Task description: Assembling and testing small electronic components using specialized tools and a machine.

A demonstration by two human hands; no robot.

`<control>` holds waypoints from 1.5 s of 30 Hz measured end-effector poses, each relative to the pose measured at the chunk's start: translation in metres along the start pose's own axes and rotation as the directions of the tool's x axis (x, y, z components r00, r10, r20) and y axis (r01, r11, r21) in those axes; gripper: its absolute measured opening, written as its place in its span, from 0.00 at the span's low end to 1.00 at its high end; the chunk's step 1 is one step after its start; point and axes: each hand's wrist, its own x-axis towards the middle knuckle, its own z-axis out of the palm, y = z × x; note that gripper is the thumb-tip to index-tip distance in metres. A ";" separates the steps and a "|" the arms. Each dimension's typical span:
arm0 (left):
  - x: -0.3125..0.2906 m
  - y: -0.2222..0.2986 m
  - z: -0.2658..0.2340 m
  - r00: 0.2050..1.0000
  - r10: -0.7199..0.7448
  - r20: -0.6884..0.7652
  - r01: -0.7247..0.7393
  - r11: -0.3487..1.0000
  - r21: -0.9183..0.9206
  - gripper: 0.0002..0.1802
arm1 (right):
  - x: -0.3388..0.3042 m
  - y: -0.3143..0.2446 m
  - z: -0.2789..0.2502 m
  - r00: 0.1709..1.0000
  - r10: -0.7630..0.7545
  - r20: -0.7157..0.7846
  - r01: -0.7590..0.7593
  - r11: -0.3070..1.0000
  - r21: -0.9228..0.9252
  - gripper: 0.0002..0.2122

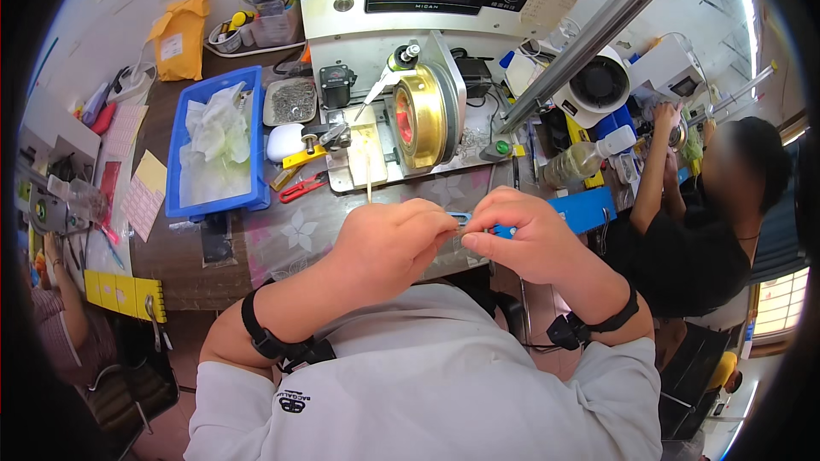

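My left hand and my right hand meet above the table's near edge, fingertips almost touching. Both are closed in a pinch. Between them shows a small bluish piece, too small to name. A bright blue thing sticks out from among my right fingers; its kind is hidden. What my left fingertips pinch cannot be made out. Just beyond my hands stands a machine with a gold-coloured wheel with a red centre. A thin wooden stick lies on a pale block left of the wheel.
At the left sits a blue tray holding crumpled paper, near a dish of small metal parts. Red-handled pliers lie close by. A slanting metal pole and clear bottle stand right. A person works at right.
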 end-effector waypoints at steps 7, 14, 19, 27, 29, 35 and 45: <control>-0.001 -0.006 0.003 0.998 0.061 0.002 -0.061 0.998 -0.001 0.13 | -0.004 -0.001 0.002 1.000 -0.002 0.031 0.002 1.000 -0.022 0.04; 0.004 -0.006 -0.023 0.998 -0.015 -0.062 0.014 1.000 -0.010 0.09 | -0.055 0.025 -0.038 0.985 -0.111 -0.131 0.071 0.958 -0.278 0.05; -0.001 -0.015 -0.017 0.994 -0.089 -0.060 0.083 0.992 -0.092 0.06 | -0.135 0.041 -0.061 0.924 0.237 -0.300 -0.305 0.930 -0.204 0.03; -0.003 0.002 0.053 0.927 0.054 0.370 -0.033 0.997 -0.064 0.08 | -0.109 0.038 0.022 0.950 -0.155 -0.271 0.048 0.930 -0.364 0.08; -0.006 0.007 0.059 0.886 0.050 0.460 -0.040 0.999 -0.032 0.07 | -0.094 0.042 0.042 0.938 -0.205 -0.280 0.099 0.931 -0.351 0.07; -0.013 0.012 0.063 0.859 -0.030 0.511 -0.027 0.994 0.102 0.06 | -0.085 0.058 0.060 0.906 -0.297 -0.300 0.199 0.927 -0.319 0.06; -0.007 0.017 0.079 0.829 0.007 0.559 -0.085 0.990 0.114 0.05 | -0.103 0.074 0.055 0.957 -0.168 -0.237 0.122 0.973 -0.197 0.04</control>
